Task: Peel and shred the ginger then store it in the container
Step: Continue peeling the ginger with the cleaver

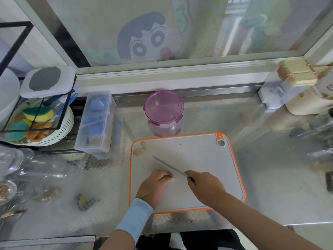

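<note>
free: right half of cutting board (207,159), table (270,177) to its right | blocked: container (164,112) just behind, clear box (96,123) at left, glassware (21,163) far left

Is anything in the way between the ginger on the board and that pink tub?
The pink lid sits on the tub, so it must come off first. The knife blade in the right hand crosses just beyond the ginger under the left hand; past it, only bare cutting board.
</note>
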A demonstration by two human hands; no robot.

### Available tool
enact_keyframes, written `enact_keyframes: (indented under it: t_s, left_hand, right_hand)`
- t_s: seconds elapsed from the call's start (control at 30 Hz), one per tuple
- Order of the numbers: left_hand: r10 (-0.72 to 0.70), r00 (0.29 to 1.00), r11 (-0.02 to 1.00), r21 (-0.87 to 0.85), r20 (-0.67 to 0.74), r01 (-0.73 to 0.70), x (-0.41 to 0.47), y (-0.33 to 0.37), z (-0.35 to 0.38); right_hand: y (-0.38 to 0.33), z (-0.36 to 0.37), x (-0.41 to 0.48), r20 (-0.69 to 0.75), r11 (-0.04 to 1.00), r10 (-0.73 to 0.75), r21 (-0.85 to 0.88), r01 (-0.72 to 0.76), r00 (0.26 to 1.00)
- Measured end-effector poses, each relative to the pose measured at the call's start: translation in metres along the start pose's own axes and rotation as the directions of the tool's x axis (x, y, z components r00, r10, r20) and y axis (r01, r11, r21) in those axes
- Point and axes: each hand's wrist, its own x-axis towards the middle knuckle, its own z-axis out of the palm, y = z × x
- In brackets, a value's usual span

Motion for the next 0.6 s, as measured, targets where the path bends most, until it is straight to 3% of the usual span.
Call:
enact_keyframes:
  t_s: [0.6]
  left_hand:
    - [0.0, 0.994, 0.996, 0.085, -0.108, 0.009, -0.004, -0.001, 0.01]
  right_hand:
    - [-0.008, 0.01, -0.035, -0.034, 0.994, -0.018, -0.108, 0.014, 0.999]
